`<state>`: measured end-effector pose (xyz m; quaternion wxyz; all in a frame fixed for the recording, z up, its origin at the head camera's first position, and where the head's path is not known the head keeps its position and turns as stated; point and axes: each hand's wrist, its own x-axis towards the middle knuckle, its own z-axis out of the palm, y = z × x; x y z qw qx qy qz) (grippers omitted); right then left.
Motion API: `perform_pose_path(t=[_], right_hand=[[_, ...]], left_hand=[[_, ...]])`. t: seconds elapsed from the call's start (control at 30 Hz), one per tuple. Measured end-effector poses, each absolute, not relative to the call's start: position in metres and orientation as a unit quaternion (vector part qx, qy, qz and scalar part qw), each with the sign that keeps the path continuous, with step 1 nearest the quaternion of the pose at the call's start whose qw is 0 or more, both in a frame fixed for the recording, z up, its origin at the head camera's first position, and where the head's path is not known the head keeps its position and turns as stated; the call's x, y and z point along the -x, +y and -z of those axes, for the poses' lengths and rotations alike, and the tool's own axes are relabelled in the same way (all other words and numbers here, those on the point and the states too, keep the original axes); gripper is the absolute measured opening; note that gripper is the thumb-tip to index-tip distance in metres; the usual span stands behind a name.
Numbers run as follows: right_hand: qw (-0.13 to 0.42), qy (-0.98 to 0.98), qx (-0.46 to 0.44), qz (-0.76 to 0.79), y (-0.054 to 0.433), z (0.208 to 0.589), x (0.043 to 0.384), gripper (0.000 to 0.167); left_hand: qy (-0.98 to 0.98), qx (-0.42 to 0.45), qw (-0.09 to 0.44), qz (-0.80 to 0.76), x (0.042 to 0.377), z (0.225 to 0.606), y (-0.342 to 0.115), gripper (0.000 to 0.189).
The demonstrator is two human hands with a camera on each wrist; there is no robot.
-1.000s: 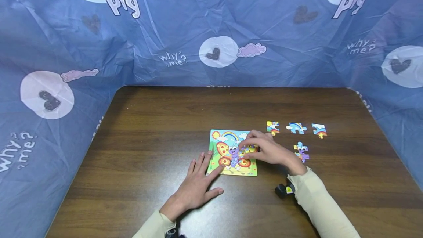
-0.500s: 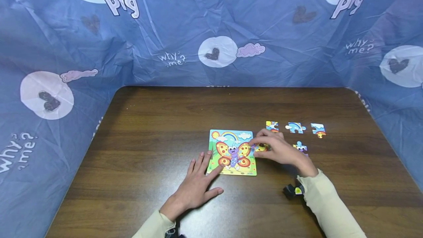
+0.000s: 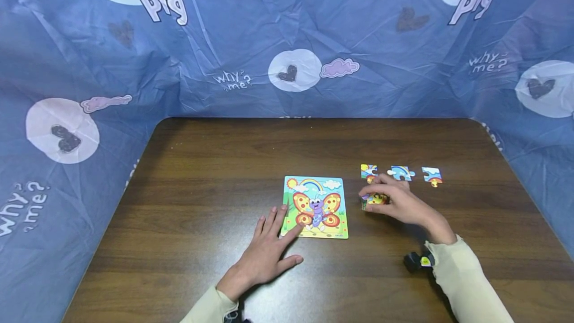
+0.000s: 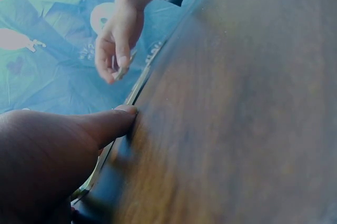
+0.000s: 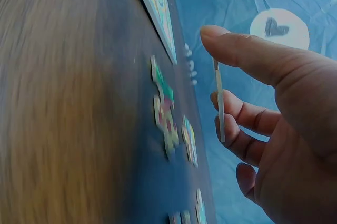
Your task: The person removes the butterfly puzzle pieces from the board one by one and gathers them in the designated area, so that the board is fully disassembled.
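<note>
A square puzzle board [image 3: 316,208] with a butterfly, rainbow and sun picture lies on the table. My left hand [image 3: 269,253] is spread with straight fingers, its fingertips touching the board's lower left edge. To the right of the board, my right hand [image 3: 403,203] pinches a thin puzzle piece [image 5: 220,103] between thumb and fingers, above the table. The piece shows edge-on in the right wrist view, so its picture is hidden there. Below that hand lie a green puzzle piece [image 5: 162,83] and a yellow and red one [image 5: 166,126], partly covered in the head view.
Behind the right hand, a sun piece [image 3: 369,172], a rainbow piece [image 3: 400,172] and a cloud piece [image 3: 431,174] lie in a row on the brown wooden table [image 3: 215,163]. A blue printed cloth [image 3: 242,29] stands around the table's back and sides.
My right hand has moved right, off the board, carrying the pinched puzzle piece. It now covers the purple-faced piece that lay on the table. The left hand and board have stayed put.
</note>
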<state>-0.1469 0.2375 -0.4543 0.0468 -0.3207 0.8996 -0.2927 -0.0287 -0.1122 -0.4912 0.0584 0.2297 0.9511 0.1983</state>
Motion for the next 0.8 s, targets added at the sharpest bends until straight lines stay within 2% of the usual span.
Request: perform_pose_path(t=[0.13, 0.43, 0.8], right_hand=[[0.039, 0.906, 0.314, 0.281, 0.251, 0.453, 0.145, 0.031], [-0.037, 0.905, 0.343, 0.247, 0.278, 0.455, 0.141, 0.035], [-0.052, 0.915, 0.327, 0.232, 0.307, 0.454, 0.136, 0.035]], left_hand=[[0.951, -0.229, 0.058, -0.197, 0.028, 0.491, -0.112, 0.067], [0.952, -0.227, 0.058, -0.196, 0.028, 0.492, -0.112, 0.067], [0.951, -0.225, 0.059, -0.204, 0.028, 0.492, -0.112, 0.067]])
